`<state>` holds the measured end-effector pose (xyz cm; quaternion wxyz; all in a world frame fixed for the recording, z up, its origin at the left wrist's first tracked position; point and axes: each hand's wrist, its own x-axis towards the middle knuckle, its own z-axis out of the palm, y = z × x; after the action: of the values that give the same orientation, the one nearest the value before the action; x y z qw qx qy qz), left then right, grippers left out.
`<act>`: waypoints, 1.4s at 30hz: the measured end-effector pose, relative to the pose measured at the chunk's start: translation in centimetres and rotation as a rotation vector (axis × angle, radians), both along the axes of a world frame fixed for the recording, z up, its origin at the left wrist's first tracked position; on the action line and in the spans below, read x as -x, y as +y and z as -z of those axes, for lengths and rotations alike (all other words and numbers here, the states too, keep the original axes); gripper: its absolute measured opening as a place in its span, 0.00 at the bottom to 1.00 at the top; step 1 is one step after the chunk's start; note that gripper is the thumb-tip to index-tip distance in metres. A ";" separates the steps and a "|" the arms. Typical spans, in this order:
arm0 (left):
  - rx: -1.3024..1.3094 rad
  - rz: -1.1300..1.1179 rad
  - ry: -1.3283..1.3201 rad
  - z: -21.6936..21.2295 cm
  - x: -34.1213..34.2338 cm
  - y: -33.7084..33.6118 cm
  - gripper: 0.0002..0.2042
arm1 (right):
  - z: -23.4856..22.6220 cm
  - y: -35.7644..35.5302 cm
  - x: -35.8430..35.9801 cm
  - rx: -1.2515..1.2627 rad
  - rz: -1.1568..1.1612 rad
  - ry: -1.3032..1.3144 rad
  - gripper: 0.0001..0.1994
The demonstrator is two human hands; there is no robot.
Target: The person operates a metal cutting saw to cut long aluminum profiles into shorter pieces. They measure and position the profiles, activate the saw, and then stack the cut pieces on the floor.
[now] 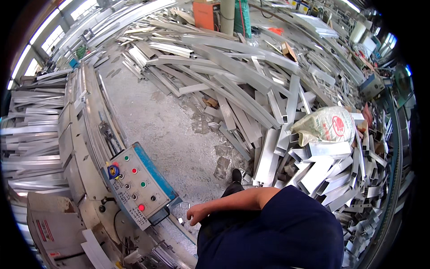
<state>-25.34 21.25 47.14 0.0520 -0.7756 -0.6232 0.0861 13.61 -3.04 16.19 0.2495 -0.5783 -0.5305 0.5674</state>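
My right hand [195, 214] hangs low in front of my dark trousers, with the bare forearm coming out of a dark blue sleeve [286, 219]. Its fingers are loosely curled in, and nothing shows in them. Just left of it, not touched, is a machine control panel [145, 184] with a blue side, red and green buttons and black knobs. A roll of blue tape [113, 171] lies on the panel's far left corner. My left hand is out of the picture. One dark shoe [236, 175] shows on the floor ahead.
Grey metal profiles [233, 62] lie heaped ahead and to the right. A white woven sack [324, 125] rests on short offcuts [318, 175]. The long machine bed [76, 134] runs along the left, with stacked profiles [33, 134] beyond. An orange box [207, 16] stands by a pillar [227, 18].
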 end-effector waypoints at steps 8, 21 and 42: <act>0.354 0.744 -0.688 2.4 -25.2 -1.3 0.59 | -9.5 0.5 -3.6 -0.312 0.339 0.715 0.43; 1.237 0.414 -0.737 14.9 -72.5 -20.5 0.24 | -3.5 -22.1 -35.0 0.175 1.689 0.619 0.44; 1.695 -0.080 -0.444 37.7 -96.1 -28.0 0.29 | 5.8 -45.4 -56.8 0.614 1.212 -0.459 0.53</act>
<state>70.79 -6.77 9.48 -0.6671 -0.5296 -0.3718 0.3691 70.37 -48.44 10.35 0.2289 -0.9200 0.0285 0.3169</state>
